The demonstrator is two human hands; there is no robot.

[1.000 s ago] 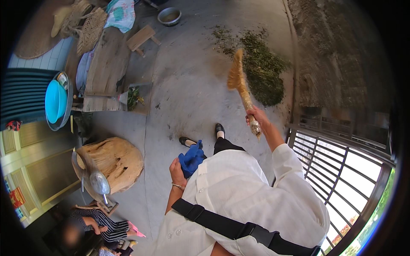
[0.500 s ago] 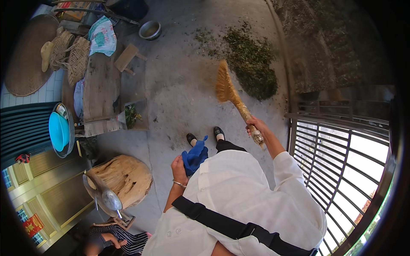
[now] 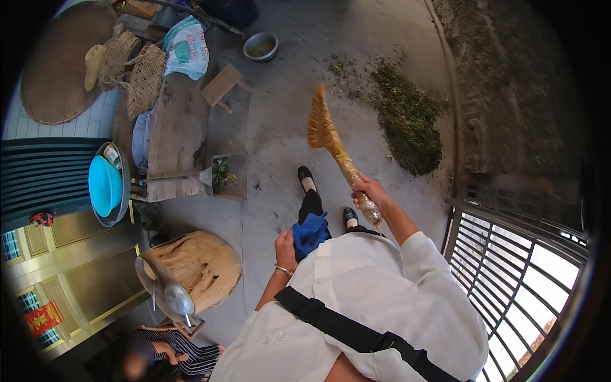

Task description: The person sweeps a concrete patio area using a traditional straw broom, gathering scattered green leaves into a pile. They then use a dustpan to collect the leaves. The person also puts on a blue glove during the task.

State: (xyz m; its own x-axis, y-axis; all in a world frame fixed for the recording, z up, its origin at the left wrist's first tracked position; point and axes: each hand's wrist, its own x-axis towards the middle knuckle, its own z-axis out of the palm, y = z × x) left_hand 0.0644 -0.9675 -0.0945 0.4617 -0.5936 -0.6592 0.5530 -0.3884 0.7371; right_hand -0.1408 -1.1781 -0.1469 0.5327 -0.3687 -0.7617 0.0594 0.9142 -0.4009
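My right hand (image 3: pixel 374 194) grips the wrapped handle of a straw broom (image 3: pixel 336 143). The broom's tan bristles point up and away, above the concrete floor, left of a heap of chopped green leaves (image 3: pixel 407 124). In my left hand (image 3: pixel 286 249), at my waist, is a bunched blue cloth (image 3: pixel 310 234); its fingers are closed on the edge. A bracelet sits on that wrist. One of my black shoes (image 3: pixel 305 172) is set forward of the other.
To the left stand a wooden bench (image 3: pixel 175 121), a small stool (image 3: pixel 221 86), a metal basin (image 3: pixel 260 47) and a planter (image 3: pixel 227 175). Nearer is a wooden stump table (image 3: pixel 197 267), with a seated person (image 3: pixel 172 353) beside it. A barred metal gate (image 3: pixel 509 261) runs along the right.
I have stepped forward, with my left foot now ahead. The broom has swung slightly left and more upright, and the surroundings have shifted right in view. Both hands keep their holds.
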